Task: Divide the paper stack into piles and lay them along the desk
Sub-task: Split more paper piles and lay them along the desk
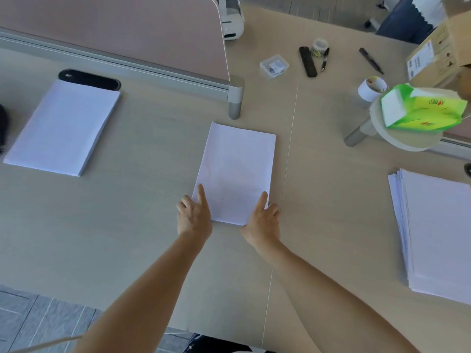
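Observation:
Three white paper piles lie on the light wooden desk (pixel 127 225). A thin middle pile (pixel 237 169) sits in front of me. My left hand (pixel 194 215) touches its near left corner, thumb flat on the top sheet. My right hand (pixel 263 220) touches its near right corner, thumb also on the paper. The fingers of both hands are relaxed at the pile's edges. A thicker left pile (pixel 63 128) lies at the far left. The right stack (pixel 438 235), thick and slightly fanned, lies at the right edge of view.
A pink divider panel (pixel 127 29) with a grey post (pixel 235 98) stands behind the piles. Further back lie a remote (pixel 308 61), pens, a clip jar, a small plastic box (pixel 274 66) and a tape roll (pixel 370 88). A green tissue pack (pixel 423 108) rests on a round stand; a cardboard box (pixel 438 52) sits beyond.

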